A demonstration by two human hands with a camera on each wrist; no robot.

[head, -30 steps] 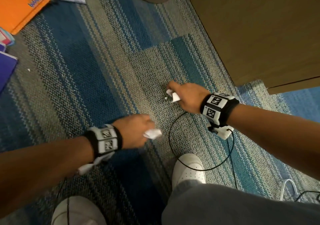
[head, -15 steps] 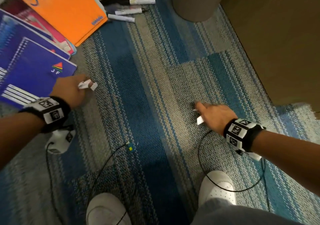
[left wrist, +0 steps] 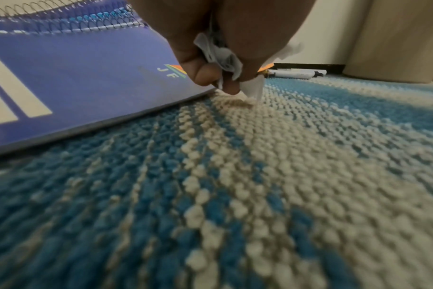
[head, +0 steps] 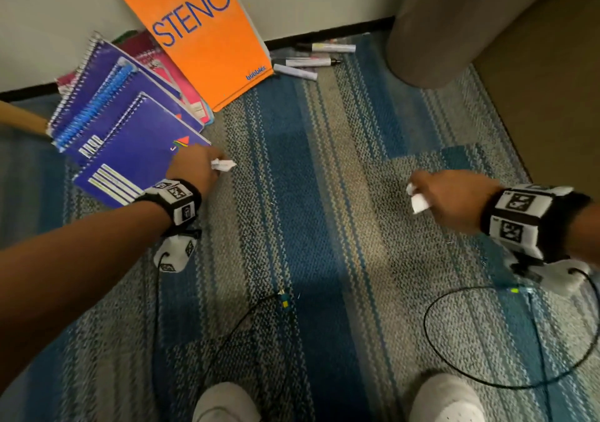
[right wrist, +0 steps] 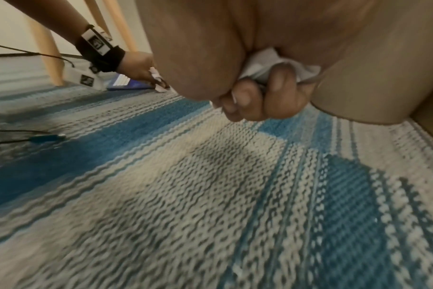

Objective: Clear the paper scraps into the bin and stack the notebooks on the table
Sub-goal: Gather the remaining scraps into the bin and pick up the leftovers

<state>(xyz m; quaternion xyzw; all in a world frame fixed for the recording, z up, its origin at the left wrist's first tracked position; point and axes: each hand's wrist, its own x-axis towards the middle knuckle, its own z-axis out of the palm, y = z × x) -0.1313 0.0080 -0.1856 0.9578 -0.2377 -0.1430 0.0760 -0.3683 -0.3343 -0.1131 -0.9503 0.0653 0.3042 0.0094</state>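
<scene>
My left hand (head: 198, 168) grips white paper scraps (head: 223, 164) low over the carpet, right beside the corner of a blue spiral notebook (head: 136, 158). In the left wrist view the fingertips (left wrist: 231, 88) pinch a scrap (left wrist: 253, 88) against the carpet. My right hand (head: 451, 199) is fisted around more white paper scraps (head: 417, 199), with its fingers (right wrist: 260, 105) curled round them (right wrist: 265, 66) above the carpet. Several spiral notebooks (head: 107, 103) lie fanned by the wall, and an orange STENO pad (head: 201, 35) leans there.
Markers (head: 308, 61) lie at the baseboard beside a grey round column (head: 431, 29). A wooden panel (head: 552, 74) rises at the right. Black cables (head: 487, 379) loop over the striped blue carpet near my white shoes (head: 444, 399). A wooden leg (right wrist: 47, 56) stands at the left.
My left hand has travelled left and forward to the blue notebook's corner, still holding its scraps. My right hand stays fisted on its scraps and has lifted off the carpet.
</scene>
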